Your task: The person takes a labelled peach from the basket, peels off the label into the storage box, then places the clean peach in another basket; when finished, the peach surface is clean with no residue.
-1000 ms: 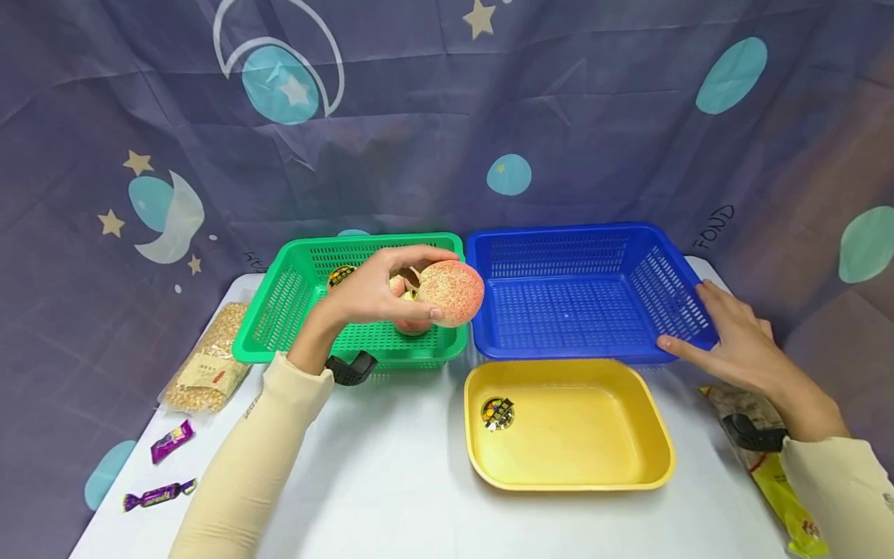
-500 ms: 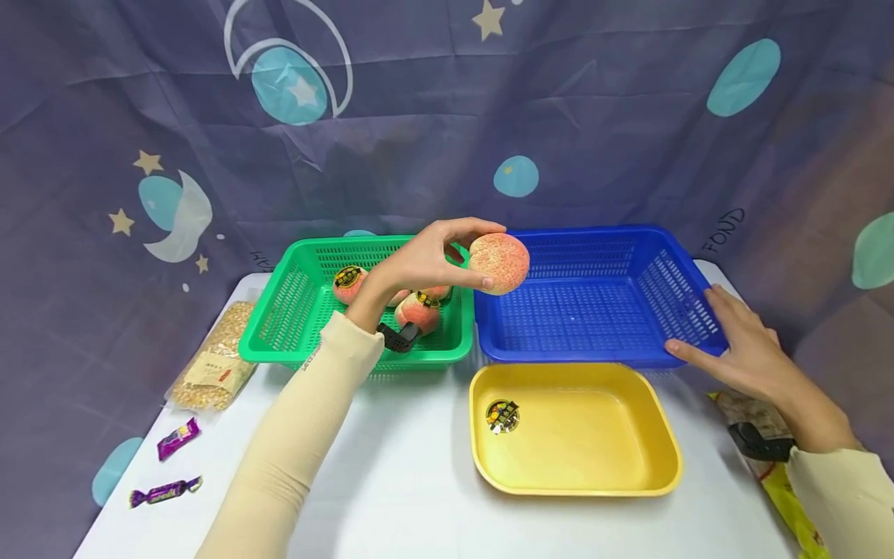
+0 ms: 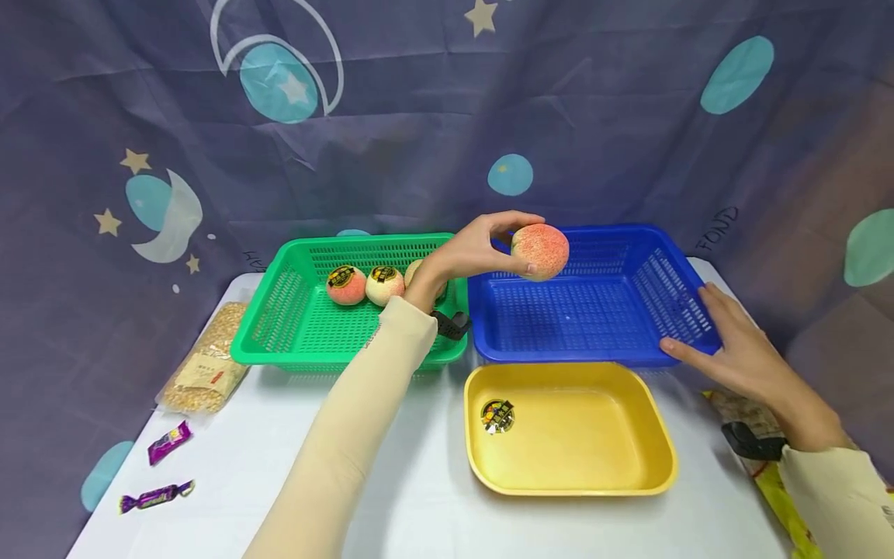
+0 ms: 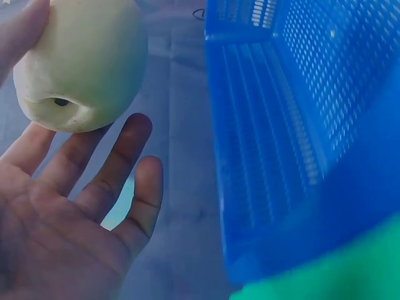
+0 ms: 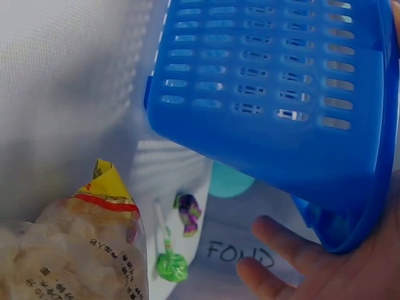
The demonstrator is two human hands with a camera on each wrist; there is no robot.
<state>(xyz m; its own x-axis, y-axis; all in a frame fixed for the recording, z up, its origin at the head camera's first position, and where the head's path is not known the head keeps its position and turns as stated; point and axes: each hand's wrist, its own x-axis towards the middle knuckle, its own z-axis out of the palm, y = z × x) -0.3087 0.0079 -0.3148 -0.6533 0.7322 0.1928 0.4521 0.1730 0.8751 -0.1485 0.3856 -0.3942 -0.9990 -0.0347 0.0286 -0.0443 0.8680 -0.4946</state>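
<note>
Holding a round pink-and-cream peach-like fruit [image 3: 540,251] in the fingertips of our left hand [image 3: 482,250], we have it in the air over the near-left part of the blue perforated plastic basket [image 3: 632,237], just past the rim that this basket shares with the green perforated plastic basket [image 3: 279,310] behind our wrist. Thumb and fingers curl round its sides; in the left wrist view the fruit [image 4: 81,62] sits beyond the palm [image 4: 56,231], pinched high near the fingertips, with the lower fingers spread loose beneath it.

We judge the fruit light and firm, probably a foam or plastic model, so it should not bruise, but its smooth round skin could roll out of a loose pinch. Taking it across its widest part, thumb against two or three fingers, seems the safest hold. Its skin is speckled pink on one side and pale cream underneath, with a small dark dimple at the stem end.

Our right hand [image 3: 733,349] lies with straight fingers against the outer right rim of the blue basket, steadying it without gripping it. Below that hand a crinkly yellow snack bag [image 5: 87,250] lies on the white bench [image 3: 405,466]. Between our arms sits a shallow yellow plastic tray [image 3: 656,450]. Three similar stickered fruits [image 3: 347,285] rest in the green basket behind our left wrist.
</note>
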